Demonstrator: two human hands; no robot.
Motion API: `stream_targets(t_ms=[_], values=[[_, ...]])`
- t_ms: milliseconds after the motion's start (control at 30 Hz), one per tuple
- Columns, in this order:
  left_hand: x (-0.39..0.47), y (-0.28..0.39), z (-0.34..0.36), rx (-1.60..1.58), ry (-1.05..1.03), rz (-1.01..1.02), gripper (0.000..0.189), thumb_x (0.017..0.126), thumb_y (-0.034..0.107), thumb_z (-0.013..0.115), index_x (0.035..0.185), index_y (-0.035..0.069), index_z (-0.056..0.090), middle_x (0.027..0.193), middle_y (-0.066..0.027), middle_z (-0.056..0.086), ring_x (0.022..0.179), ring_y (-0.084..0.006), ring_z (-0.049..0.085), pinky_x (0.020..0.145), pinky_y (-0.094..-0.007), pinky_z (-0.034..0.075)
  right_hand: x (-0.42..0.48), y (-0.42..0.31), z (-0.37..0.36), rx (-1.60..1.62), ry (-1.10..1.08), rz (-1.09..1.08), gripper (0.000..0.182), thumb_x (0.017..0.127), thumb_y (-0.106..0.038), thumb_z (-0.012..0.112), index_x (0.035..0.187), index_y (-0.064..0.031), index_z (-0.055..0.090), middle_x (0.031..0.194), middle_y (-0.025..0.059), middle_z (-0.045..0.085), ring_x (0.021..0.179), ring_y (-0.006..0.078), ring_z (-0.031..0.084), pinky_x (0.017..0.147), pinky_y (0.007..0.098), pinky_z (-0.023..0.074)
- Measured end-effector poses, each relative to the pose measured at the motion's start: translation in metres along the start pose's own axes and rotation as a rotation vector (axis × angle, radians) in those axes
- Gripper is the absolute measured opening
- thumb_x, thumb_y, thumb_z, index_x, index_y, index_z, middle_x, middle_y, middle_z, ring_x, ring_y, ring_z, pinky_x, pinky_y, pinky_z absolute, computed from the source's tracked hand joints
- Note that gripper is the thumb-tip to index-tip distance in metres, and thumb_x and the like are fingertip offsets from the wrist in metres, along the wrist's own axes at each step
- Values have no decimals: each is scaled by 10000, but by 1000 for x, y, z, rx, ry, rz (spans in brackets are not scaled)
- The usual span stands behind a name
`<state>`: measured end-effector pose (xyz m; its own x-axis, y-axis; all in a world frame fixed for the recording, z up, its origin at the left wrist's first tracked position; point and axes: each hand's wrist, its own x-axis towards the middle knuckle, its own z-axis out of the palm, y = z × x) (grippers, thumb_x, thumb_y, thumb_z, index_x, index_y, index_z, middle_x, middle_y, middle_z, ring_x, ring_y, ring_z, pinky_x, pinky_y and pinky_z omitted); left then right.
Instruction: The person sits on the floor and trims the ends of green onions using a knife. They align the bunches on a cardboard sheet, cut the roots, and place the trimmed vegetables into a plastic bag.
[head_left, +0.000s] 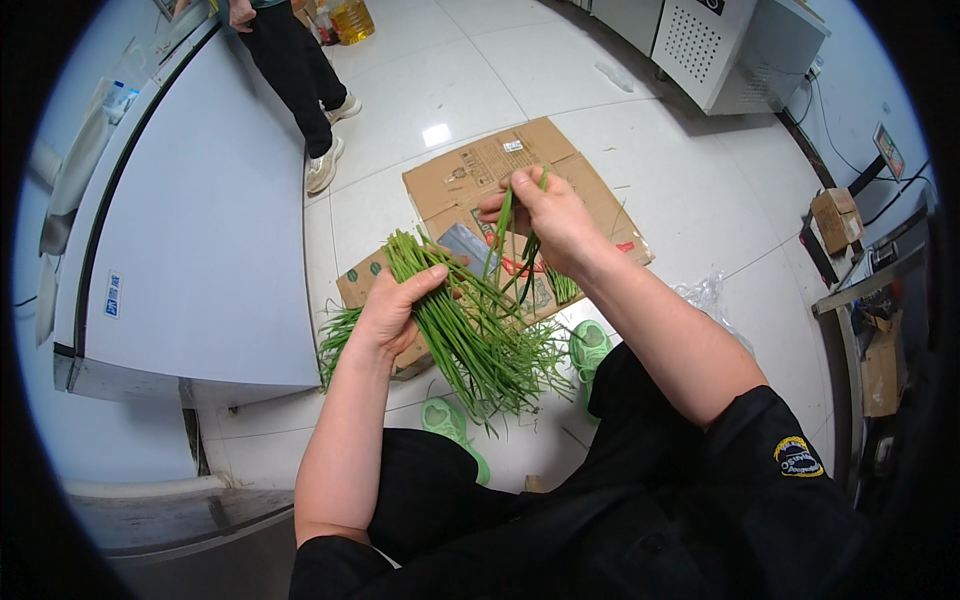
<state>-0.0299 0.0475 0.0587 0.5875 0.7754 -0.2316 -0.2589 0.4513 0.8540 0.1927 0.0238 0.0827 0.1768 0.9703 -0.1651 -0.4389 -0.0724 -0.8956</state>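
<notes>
My left hand (397, 304) grips a thick bunch of long green stalks (472, 337), which look like garlic chives. Their cut ends point up and away from me, and the thin tips fan out between my shoes. In front and to the right, my right hand (551, 221) pinches a few loose stalks (504, 217) that hang from its fingers. Below both hands lies flattened cardboard (600, 202). A grey flat object (469, 247), perhaps a blade, shows partly behind the bunch. More greens (337, 337) lie left of my left wrist, and a small bundle (562, 286) rests under my right forearm.
A white chest-like appliance (202, 247) stands close on the left, with a person's legs (289, 75) beyond it. Clear plastic (705, 296) lies on the tiles at right. A metal cabinet (720, 60) is at far right, a shelf (862, 292) nearer. My green shoes (450, 427) flank the greens.
</notes>
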Motion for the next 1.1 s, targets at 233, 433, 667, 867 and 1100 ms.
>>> stream_targets(t_ms=[233, 433, 667, 867, 1100], values=[[-6, 7, -2, 5, -6, -3, 373, 826, 117, 714, 1127, -35, 554, 1021, -165, 634, 942, -263, 660, 844, -404, 574, 10, -12, -19, -11, 153, -66, 235, 1020, -251, 427, 1006, -27, 496, 728, 54, 541, 546, 139, 508, 525, 321, 502], [-9, 7, 1, 19, -9, -9, 347, 844, 62, 696, 1144, -29, 547, 1027, -181, 658, 923, -261, 676, 808, -390, 592, 4, -3, -11, -71, 40, 58, 263, 1017, -283, 431, 965, -40, 516, 685, 22, 517, 520, 96, 455, 459, 271, 424], [-12, 8, 4, 74, -21, -20, 358, 845, 61, 696, 1157, -28, 545, 1013, -140, 659, 897, -235, 680, 774, -370, 599, -7, 2, 6, -220, -114, 120, 287, 982, -343, 530, 841, -97, 570, 710, -15, 559, 572, 69, 469, 501, 222, 359], [-13, 7, 2, 112, -32, -58, 356, 844, 79, 705, 1150, -22, 553, 1019, -125, 656, 901, -213, 676, 783, -356, 594, -12, 12, 12, -257, -308, 97, 306, 979, -313, 551, 871, -27, 570, 697, 22, 576, 611, 110, 530, 595, 285, 472], [-8, 2, 4, 124, -80, -113, 386, 844, 76, 706, 1185, -20, 552, 1038, -111, 652, 928, -196, 665, 796, -332, 589, -22, 24, 31, -403, -301, -6, 238, 887, -216, 703, 985, -3, 658, 711, 20, 625, 611, 69, 565, 517, 242, 447]])
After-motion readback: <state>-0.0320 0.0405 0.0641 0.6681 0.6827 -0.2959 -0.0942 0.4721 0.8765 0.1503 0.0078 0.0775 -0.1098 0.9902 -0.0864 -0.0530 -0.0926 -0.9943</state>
